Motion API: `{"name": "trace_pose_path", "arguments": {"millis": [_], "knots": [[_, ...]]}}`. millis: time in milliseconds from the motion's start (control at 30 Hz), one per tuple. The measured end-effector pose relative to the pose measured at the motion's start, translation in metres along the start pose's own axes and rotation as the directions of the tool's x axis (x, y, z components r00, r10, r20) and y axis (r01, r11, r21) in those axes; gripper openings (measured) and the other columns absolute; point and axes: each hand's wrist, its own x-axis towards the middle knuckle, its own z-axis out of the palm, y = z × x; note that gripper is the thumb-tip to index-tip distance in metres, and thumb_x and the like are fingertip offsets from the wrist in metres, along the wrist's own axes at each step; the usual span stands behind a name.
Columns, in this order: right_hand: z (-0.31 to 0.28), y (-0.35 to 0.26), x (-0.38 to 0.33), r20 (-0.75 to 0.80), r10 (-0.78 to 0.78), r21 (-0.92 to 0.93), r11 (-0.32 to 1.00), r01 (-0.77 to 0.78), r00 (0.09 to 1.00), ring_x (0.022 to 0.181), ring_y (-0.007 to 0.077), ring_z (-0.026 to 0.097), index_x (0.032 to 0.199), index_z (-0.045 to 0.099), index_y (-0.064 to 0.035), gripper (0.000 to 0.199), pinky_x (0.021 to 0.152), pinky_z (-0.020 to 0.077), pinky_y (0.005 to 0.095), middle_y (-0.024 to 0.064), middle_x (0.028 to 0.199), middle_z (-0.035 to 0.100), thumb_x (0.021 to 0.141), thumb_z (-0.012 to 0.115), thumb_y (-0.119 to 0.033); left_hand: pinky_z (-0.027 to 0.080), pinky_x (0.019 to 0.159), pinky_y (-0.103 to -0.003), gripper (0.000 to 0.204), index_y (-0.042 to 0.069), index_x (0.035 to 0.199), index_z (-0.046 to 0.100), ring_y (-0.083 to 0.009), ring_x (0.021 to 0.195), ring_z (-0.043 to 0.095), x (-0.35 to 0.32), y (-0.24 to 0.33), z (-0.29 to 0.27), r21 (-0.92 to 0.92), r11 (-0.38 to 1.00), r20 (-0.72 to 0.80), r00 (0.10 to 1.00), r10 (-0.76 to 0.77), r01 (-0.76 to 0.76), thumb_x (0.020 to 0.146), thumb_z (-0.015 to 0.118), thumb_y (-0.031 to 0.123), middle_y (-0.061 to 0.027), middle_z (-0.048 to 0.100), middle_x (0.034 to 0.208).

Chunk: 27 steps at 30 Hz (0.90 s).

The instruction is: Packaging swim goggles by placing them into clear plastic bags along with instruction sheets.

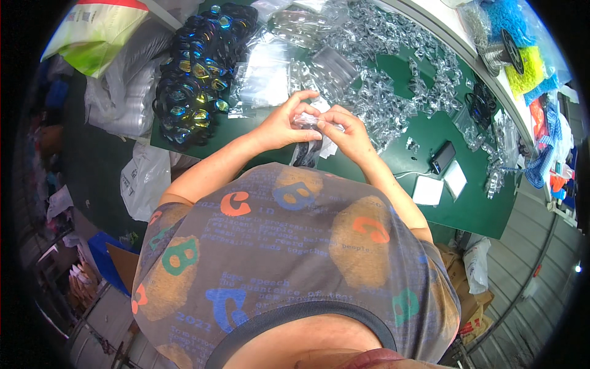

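In front of my chest, my left hand [287, 125] and my right hand [345, 131] meet at the near edge of a green table [393, 178]. Between them is a small clear plastic bag [306, 154] with something dark inside, its lower part hanging toward my shirt. My left fingers and thumb are closed around its upper part. The right thumb and forefinger pinch the same end. Left of my hands lies a thick bundle of black bands with iridescent stones [200, 71]. Flat clear bags [261, 80] lie just beyond my left hand.
Small clear plastic pieces [384, 92] are heaped across the table's far side. At right are a black box-shaped device [442, 157] with a cable and white square pieces [428, 190]. A wire spool [501, 55] stands on the shelf edge. Plastic sacks [126, 92] crowd the left.
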Motion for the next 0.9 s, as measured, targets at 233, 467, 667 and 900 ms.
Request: {"name": "trace_pose_path", "arguments": {"millis": [233, 467, 667, 900], "knots": [[-0.001, -0.007, 0.000, 0.026, 0.041, 0.046, 0.998, -0.042, 0.999, 0.092, 0.0124, 0.060, 0.100, 0.071, -0.0022, 0.013, 0.082, 0.0463, 0.0280, 0.0018, 0.093, 0.064, 0.095, 0.067, -0.013, 0.050, 0.096, -0.033, 0.084, 0.011, 0.148, 0.032, -0.0151, 0.114, 0.059, -0.003, 0.004, 0.001, 0.014, 1.000, 0.009, 1.000, 0.019, -0.019, 0.081, 0.081, 0.002, -0.0052, 0.060, 0.122], [0.000, -0.019, 0.000, 0.032, 0.107, 0.035, 0.994, -0.108, 0.994, 0.088, 0.0106, 0.061, 0.107, 0.070, -0.0036, 0.018, 0.078, 0.0481, 0.0265, 0.0014, 0.092, 0.067, 0.098, 0.065, -0.018, 0.051, 0.089, -0.029, 0.032, 0.004, 0.119, 0.060, -0.0105, 0.102, 0.061, -0.008, -0.008, -0.008, -0.100, 0.995, -0.033, 0.999, 0.022, -0.026, 0.091, 0.074, 0.010, -0.0044, 0.066, 0.110], [0.003, -0.024, -0.007, 0.086, 0.138, 0.044, 0.989, -0.142, 0.987, 0.091, 0.0109, 0.062, 0.110, 0.069, -0.0040, 0.019, 0.081, 0.0494, 0.0275, 0.0034, 0.095, 0.070, 0.099, 0.063, -0.019, 0.049, 0.094, -0.030, 0.007, 0.002, 0.097, 0.066, -0.0121, 0.107, 0.060, -0.019, 0.011, -0.015, -0.020, 0.999, -0.023, 0.999, 0.036, -0.037, 0.097, 0.065, 0.009, -0.0065, 0.067, 0.112], [0.002, -0.024, -0.017, 0.135, 0.202, 0.134, 0.966, -0.220, 0.970, 0.076, 0.0068, 0.056, 0.110, 0.068, -0.0038, 0.021, 0.068, 0.0473, 0.0247, -0.0021, 0.086, 0.064, 0.101, 0.062, -0.021, 0.050, 0.092, -0.031, 0.010, 0.002, 0.099, 0.065, -0.0122, 0.102, 0.062, -0.028, 0.031, -0.035, 0.116, 0.993, 0.078, 0.997, -0.012, 0.003, 0.096, 0.067, 0.011, -0.0051, 0.066, 0.110]]}}
